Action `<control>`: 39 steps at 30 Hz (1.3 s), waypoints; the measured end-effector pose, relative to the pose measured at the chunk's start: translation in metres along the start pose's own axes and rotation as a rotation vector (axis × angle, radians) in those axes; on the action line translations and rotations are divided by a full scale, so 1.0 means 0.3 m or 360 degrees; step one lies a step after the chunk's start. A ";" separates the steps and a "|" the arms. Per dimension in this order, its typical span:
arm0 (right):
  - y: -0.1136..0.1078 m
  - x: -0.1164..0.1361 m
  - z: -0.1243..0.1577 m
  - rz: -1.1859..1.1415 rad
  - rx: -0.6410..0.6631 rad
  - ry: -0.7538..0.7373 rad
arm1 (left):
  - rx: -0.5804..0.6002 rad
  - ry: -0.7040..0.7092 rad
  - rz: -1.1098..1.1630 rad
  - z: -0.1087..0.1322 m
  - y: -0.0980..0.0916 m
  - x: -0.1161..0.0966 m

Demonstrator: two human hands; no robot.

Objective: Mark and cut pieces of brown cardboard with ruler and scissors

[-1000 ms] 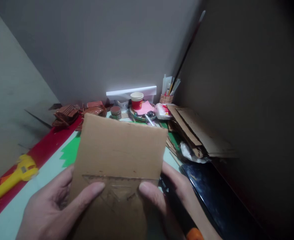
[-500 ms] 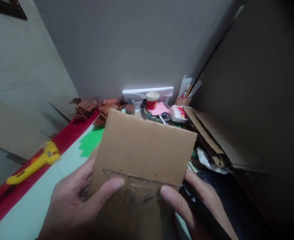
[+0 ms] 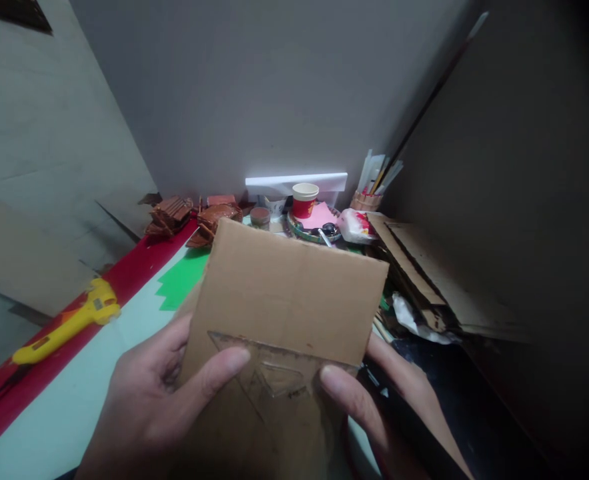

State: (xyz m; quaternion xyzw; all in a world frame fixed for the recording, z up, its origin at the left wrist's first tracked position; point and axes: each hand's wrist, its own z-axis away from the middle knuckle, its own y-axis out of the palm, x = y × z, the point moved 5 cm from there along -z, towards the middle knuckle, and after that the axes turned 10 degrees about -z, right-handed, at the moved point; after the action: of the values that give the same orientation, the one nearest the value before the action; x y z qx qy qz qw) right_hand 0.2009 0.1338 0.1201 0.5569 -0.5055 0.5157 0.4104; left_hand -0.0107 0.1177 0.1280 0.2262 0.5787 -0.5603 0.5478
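A brown cardboard piece (image 3: 294, 287) is held up tilted in front of me, gripped from both sides. Across its lower part lies a clear triangular set square (image 3: 284, 357), its long edge uppermost. My left hand (image 3: 174, 393) is closed on the cardboard's left side, thumb pressing the set square. My right hand (image 3: 374, 400) grips the right side, with its thumb at the set square's right end. A long black tool (image 3: 399, 423) with white marks lies between that thumb and fingers; its kind is unclear. Fingers behind the cardboard are hidden.
A yellow glue gun (image 3: 69, 327) lies on the table's red border at left. Green paper (image 3: 177, 283), brown folded models (image 3: 214, 220) and a red paper cup (image 3: 304, 200) stand beyond. At right are a stick holder (image 3: 367, 200) and stacked cardboard (image 3: 454, 287).
The cardboard's right side has shifted slightly left, and the set square appears a little higher in view. Both hands keep their grip.
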 end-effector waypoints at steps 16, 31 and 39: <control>0.019 0.040 -0.020 -0.0060 0.0168 -0.0077 | 0.0095 -0.0029 0.0086 -0.002 0.005 0.003; 0.031 0.011 -0.020 0.0043 0.0223 -0.0219 | 0.0327 -0.0020 0.0063 -0.030 0.005 -0.008; -0.048 -0.008 -0.045 0.0424 -0.0205 -0.0265 | 0.0642 0.0203 0.0249 -0.089 0.009 0.010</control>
State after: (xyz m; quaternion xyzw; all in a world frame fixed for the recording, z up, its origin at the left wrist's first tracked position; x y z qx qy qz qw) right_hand 0.2132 0.1496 0.1203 0.4983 -0.6392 0.4840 0.3299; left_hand -0.0194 0.1412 0.1182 0.4104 0.4692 -0.6049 0.4955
